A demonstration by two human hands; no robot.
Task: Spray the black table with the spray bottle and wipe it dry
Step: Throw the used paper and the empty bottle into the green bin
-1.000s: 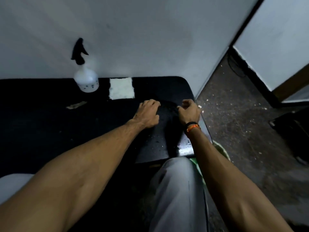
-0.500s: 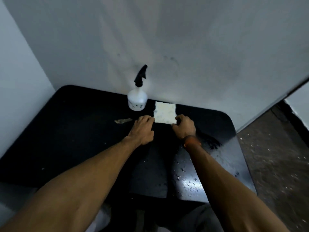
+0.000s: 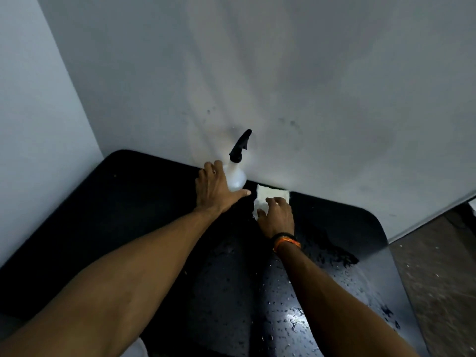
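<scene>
Left hand point(image 3: 215, 193) at spray bottle point(image 3: 235, 176); right hand point(image 3: 277, 217) on cloth point(image 3: 270, 195); wall point(image 3: 283, 86) behind.

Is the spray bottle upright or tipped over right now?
Upright: the spray bottle stands on the black table, black trigger head on top, left hand against its side.

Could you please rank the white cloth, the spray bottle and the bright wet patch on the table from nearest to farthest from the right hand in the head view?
1. White cloth: under the right hand's fingertips.
2. Spray bottle: to its left, by the wall.
3. Bright wet patch: far back toward the table's near edge.
</scene>
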